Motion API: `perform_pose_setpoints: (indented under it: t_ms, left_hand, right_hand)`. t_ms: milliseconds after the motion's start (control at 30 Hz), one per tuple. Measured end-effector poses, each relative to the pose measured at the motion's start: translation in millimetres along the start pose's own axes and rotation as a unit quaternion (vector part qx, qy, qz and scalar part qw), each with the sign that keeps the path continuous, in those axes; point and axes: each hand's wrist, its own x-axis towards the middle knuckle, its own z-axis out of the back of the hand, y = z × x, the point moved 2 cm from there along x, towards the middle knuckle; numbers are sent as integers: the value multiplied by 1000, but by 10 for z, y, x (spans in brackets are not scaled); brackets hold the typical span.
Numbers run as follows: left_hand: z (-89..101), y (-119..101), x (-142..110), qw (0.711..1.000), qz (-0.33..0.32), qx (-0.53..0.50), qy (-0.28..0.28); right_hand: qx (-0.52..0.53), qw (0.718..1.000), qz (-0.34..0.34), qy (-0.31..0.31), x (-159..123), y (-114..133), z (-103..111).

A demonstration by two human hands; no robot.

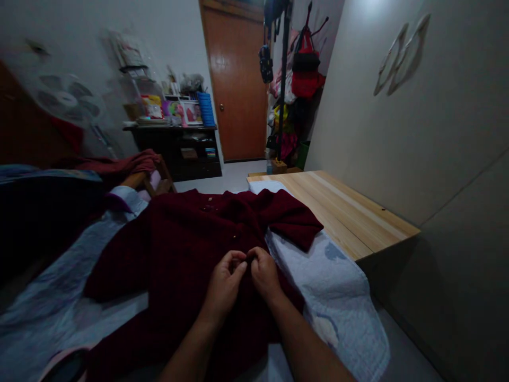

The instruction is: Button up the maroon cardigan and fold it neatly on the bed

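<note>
A dark maroon buttoned garment point(178, 249) lies spread out before me, its short sleeve at the right and a wider part reaching left. Small shiny buttons run down its front, one of them point(234, 236) just above my hands. My left hand point(226, 278) pinches the garment's front edge between thumb and fingers. Right beside it, my right hand point(263, 271) is closed on the same edge, fingertips nearly meeting the left ones. Whatever small part lies between the fingertips is hidden.
Under the garment is a pale patterned cloth point(338, 286), which hangs over a light wooden surface point(338, 207) at right. A tall pale cabinet point(397, 132) borders the right side. Dark fabric point(47, 212) is heaped at left; a pink-rimmed round object point(67, 366) sits at lower left.
</note>
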Motion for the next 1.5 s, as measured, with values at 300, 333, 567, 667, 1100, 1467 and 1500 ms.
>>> perform_pose_setpoints:
  t_ms: [300, 333, 567, 667, 1100, 1467, 1500]
  left_hand:
    - [647, 98, -222, 1000, 14, 20, -15]
    - [659, 141, -239, 1000, 17, 20, -14]
    - [630, 242, -302, 1000, 17, -13, 13]
    - [673, 229, -335, 999, 3, -42, 8]
    - [605, 254, -379, 991, -65, 50, -105]
    - [612, -291, -317, 947, -216, 207, -113]
    - [600, -241, -285, 955, -201, 204, -79]
  right_hand:
    - [10, 997, 44, 69, -44, 36, -21]
    - [10, 996, 51, 78, -52, 43, -29]
    - [20, 982, 98, 157, -90, 153, -35]
    - [-3, 966, 166, 200, -89, 265, 22]
    - [-228, 931, 110, 263, 161, 367, -237]
    - [-254, 947, 92, 175, 32, 194, -475]
    - [-227, 955, 88, 171, 46, 176, -477]
